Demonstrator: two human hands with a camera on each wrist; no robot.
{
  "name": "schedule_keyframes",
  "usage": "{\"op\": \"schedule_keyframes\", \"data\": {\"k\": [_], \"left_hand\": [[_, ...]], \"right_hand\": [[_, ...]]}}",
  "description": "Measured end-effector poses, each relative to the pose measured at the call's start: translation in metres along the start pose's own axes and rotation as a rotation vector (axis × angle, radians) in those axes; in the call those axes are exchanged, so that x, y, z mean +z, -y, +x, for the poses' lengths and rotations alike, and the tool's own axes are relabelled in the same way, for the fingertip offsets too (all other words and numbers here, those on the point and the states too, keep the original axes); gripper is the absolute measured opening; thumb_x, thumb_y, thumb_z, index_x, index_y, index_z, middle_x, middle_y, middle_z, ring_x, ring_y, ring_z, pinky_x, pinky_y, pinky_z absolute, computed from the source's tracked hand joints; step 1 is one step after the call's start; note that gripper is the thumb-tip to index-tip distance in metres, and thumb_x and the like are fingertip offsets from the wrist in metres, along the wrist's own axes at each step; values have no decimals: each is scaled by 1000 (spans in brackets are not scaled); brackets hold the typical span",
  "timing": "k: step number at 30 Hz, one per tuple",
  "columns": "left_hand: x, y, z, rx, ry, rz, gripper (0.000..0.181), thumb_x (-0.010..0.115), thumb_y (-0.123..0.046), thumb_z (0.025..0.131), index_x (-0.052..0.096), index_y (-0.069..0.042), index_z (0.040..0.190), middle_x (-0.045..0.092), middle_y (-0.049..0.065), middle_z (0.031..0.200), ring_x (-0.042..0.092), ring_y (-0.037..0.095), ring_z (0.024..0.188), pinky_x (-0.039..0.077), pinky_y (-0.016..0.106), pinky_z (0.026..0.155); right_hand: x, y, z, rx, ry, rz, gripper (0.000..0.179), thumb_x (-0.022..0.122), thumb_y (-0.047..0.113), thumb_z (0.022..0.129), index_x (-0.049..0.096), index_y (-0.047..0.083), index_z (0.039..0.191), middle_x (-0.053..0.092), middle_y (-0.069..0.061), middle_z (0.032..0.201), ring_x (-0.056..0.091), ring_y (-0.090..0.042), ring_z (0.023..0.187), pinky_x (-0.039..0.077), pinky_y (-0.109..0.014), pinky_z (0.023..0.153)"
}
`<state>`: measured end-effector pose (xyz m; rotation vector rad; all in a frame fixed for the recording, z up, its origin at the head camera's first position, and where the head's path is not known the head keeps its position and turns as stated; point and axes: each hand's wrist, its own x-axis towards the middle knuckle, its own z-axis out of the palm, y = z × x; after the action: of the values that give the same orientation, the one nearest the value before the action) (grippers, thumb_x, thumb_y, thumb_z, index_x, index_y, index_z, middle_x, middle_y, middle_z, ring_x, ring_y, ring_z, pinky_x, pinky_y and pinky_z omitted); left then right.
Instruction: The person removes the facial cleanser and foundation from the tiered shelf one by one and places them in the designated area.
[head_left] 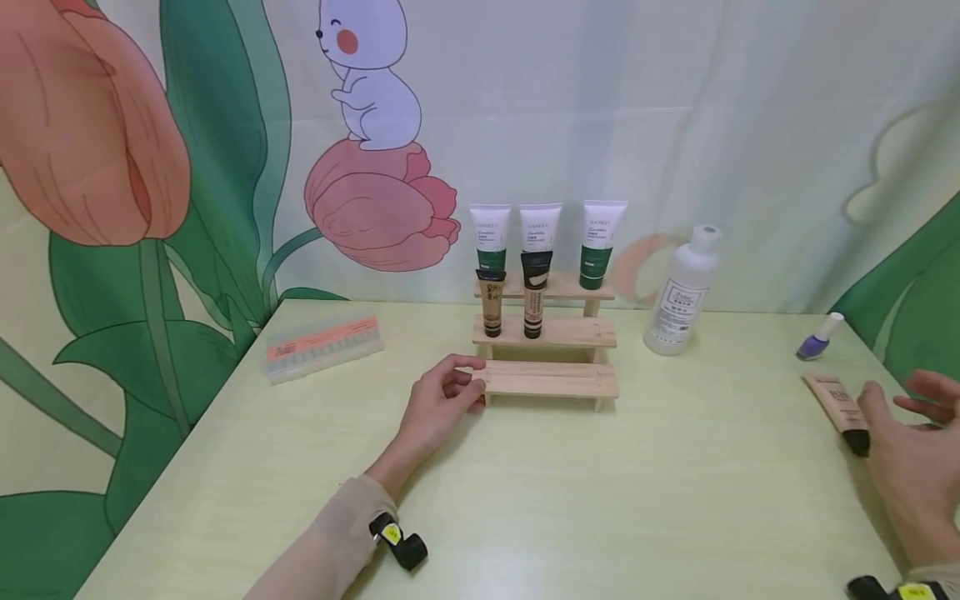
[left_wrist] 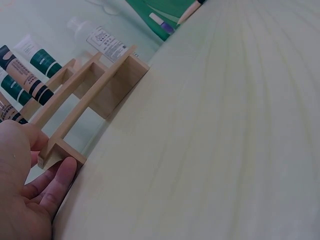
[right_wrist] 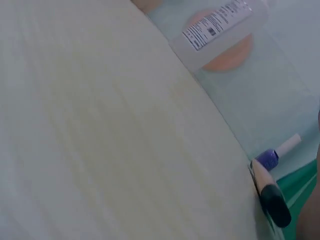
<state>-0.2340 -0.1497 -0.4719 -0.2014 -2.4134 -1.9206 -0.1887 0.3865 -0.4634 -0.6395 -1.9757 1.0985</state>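
A three-step wooden display stand (head_left: 551,382) stands at the middle of the table. My left hand (head_left: 442,396) grips the left end of its lowest step, with fingers around the corner in the left wrist view. White-and-green tubes (head_left: 594,250) line the top step; a gold tube (head_left: 491,304) and a beige tube with black ends (head_left: 534,296) stand on the middle one. At the far right, my right hand (head_left: 911,458) hovers beside a beige squeeze tube with a black cap (head_left: 836,408), which lies on the table. Its fingers are loosely bent with nothing between them.
A white pump-less bottle with a label (head_left: 678,296) stands right of the stand. Near the right back edge lies a purple nail polish bottle (head_left: 819,337). A clear flat case with an orange label (head_left: 324,343) lies at the back left. A printed curtain (head_left: 525,100) hangs behind.
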Motion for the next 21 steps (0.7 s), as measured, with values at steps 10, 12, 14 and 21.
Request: {"op": "schedule_keyframes", "data": {"k": [10,12,14,21], "left_hand": [[4,-2,0,4,17,5,25,75,-13,108,75,-16,133,76,11,105,80,21,88,69,32,82],[3,-2,0,4,14,13,25,75,-13,108,75,-16,133,76,11,104,80,21,88,69,32,81],[2,-2,0,7,11,18,25,75,-13,108,75,-16,133,76,10,104,80,21,87,69,32,81],[-2,-2,-2,12,10,12,24,74,-14,108,75,-17,132,77,11,103,80,23,86,69,35,82]], "right_hand": [[14,64,-23,-50,83,213,57,87,12,92,69,15,145,66,20,124,66,4,109,51,-5,85],[21,80,-29,-74,100,231,55,87,10,92,69,13,144,67,18,123,67,2,110,53,-5,84],[30,94,-35,-105,125,247,53,86,11,94,69,12,144,68,16,124,68,0,111,53,-7,85],[69,133,-58,-203,282,391,54,85,9,96,66,10,146,70,4,135,72,-13,121,58,-14,93]]}}
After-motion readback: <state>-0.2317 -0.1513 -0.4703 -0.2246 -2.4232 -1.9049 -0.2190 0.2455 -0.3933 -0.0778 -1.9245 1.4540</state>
